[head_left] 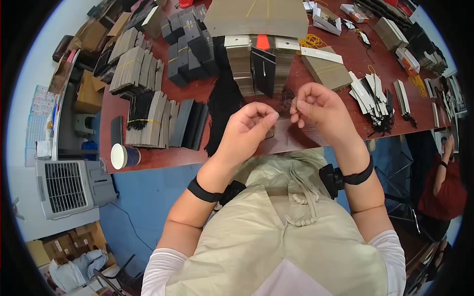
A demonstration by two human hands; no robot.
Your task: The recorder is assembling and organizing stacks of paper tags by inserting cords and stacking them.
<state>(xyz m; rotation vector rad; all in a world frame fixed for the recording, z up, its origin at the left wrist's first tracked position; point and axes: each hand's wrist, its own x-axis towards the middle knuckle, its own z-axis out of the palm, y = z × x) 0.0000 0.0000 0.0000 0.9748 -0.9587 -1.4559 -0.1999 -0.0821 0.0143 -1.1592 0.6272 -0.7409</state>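
My left hand (249, 126) and my right hand (316, 106) are raised close together over the near edge of the red-brown table (197, 91). Each has thumb and fingertips pinched shut. A thin black cord (270, 134) hangs from the left pinch, and a small black tangle (287, 96) sits by the right fingers; how the cord runs between the hands is too fine to tell. A dark brown flat sheet (296, 135) lies on the table directly under both hands. Both wrists wear black straps.
A heap of black cords (222, 103) lies left of my hands. Stacks of folded brown and black cards (148, 118) fill the left side, more stacks (261, 66) straight ahead. A paper cup (121, 156) lies at the table's corner. Another person (444, 187) sits at the right; an air cooler (69, 185) stands on the floor.
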